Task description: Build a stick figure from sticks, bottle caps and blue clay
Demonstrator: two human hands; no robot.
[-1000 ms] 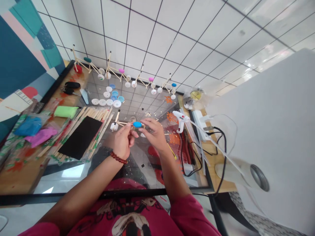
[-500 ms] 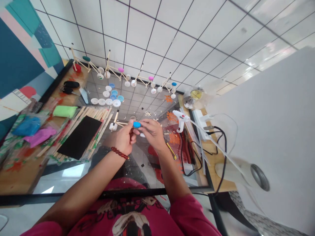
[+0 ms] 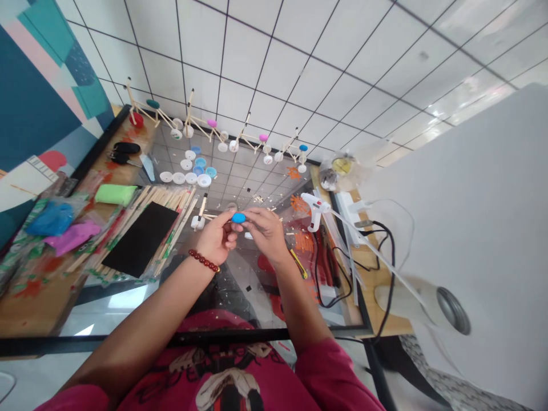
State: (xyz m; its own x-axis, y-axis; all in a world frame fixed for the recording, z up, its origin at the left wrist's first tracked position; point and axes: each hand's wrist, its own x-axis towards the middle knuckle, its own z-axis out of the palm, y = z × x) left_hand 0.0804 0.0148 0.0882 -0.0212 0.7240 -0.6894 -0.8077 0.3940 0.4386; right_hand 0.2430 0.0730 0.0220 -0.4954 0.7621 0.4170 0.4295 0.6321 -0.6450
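Since the earlier frame our left hand (image 3: 216,237) has edged toward 12 o'clock, its bead bracelet (image 3: 204,260) moving with it. Its fingertips and those of our right hand (image 3: 268,233) pinch a blue clay oval (image 3: 238,217) between them, above the glass-topped bench (image 3: 171,335). A stick frame (image 3: 197,221) sits at 9 o'clock, a glue gun (image 3: 314,208) at 3. A loosened pinch could drop the oval onto the glass.

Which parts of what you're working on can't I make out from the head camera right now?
Head view:
- Underside of the blue clay oval: hidden by the fingers of the left hand and right hand.
- Where the stick frame meets that oval: hidden by the left hand.
- Far right of the table: hidden by a blurred white panel.
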